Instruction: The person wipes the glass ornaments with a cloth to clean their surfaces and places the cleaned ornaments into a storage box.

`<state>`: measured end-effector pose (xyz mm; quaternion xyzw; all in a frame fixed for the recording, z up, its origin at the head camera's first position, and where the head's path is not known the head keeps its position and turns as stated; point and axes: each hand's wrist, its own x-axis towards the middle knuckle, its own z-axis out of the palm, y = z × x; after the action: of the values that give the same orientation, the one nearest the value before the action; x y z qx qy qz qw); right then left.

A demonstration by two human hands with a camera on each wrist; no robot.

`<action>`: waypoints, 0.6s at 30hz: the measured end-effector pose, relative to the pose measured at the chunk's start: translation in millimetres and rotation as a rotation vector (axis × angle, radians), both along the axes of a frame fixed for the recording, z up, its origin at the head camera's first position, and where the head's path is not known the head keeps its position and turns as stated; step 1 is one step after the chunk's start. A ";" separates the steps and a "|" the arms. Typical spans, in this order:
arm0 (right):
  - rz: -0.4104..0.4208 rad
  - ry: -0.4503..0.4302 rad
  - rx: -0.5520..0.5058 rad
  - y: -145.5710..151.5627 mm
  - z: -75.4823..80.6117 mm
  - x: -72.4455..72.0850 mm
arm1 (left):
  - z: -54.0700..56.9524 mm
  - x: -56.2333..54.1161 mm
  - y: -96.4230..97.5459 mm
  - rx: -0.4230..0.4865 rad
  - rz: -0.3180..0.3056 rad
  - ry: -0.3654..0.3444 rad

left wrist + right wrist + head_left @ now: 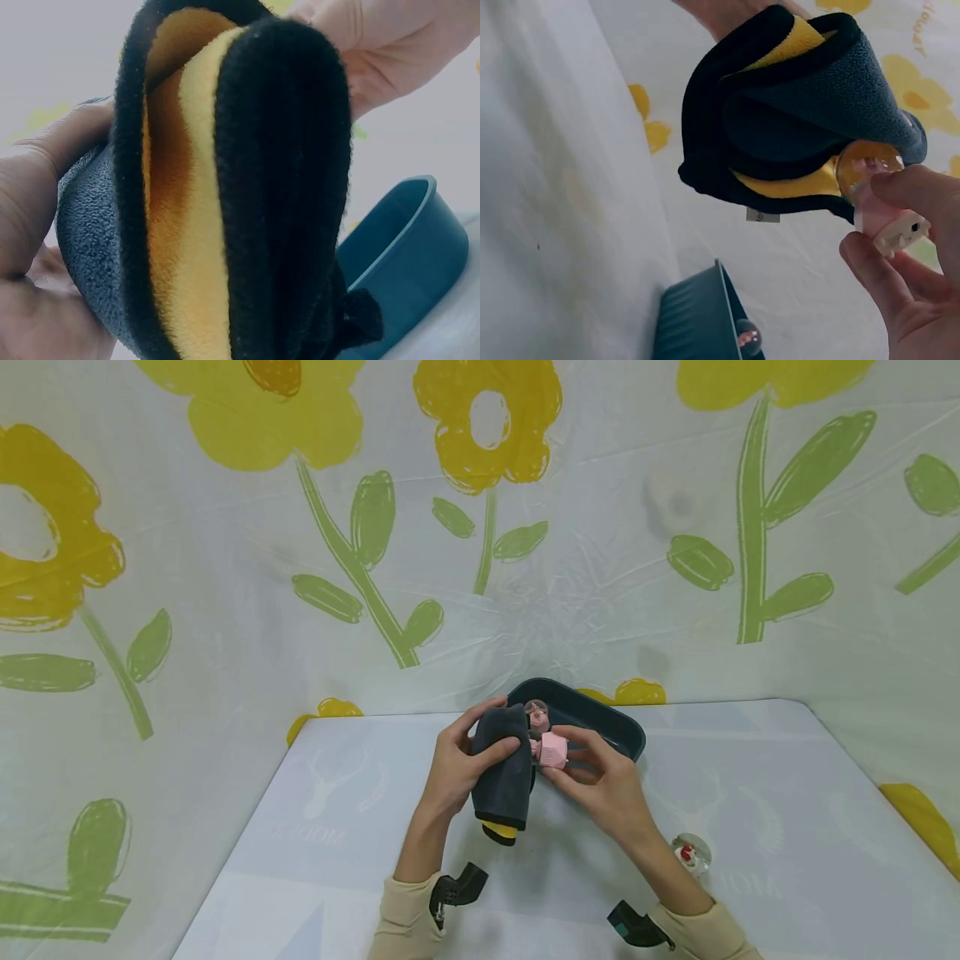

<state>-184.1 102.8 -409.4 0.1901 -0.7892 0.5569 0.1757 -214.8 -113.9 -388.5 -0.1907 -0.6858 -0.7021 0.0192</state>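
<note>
On the worktop, a tray holds a pink globe; a red-centred globe by the right forearm shows only from the head. The left hand grips a cloth; the right hand pinches another globe against it, its dome seen only from the right wrist. Flowered sheeting hangs behind.

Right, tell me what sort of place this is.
Probably a makeshift recording booth, though I can't be certain. Creased flower-print sheeting forms the backdrop behind and beside a pale table, and the person wears a black device on each wrist.
</note>
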 end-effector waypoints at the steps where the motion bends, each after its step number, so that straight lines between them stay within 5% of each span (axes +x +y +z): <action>1: 0.008 0.007 0.000 0.2 0.0 -0.2 | -0.3 0.0 -0.1 0.001 -0.002 0.002; 18: 0.157 0.435 0.174 10.9 -3.1 -8.4 | -1.6 0.5 1.3 0.015 -0.043 0.027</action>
<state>-192.4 113.7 -412.5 0.3805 -0.7605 0.4450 0.2807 -214.3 -112.6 -390.1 -0.2149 -0.6760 -0.7048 0.0147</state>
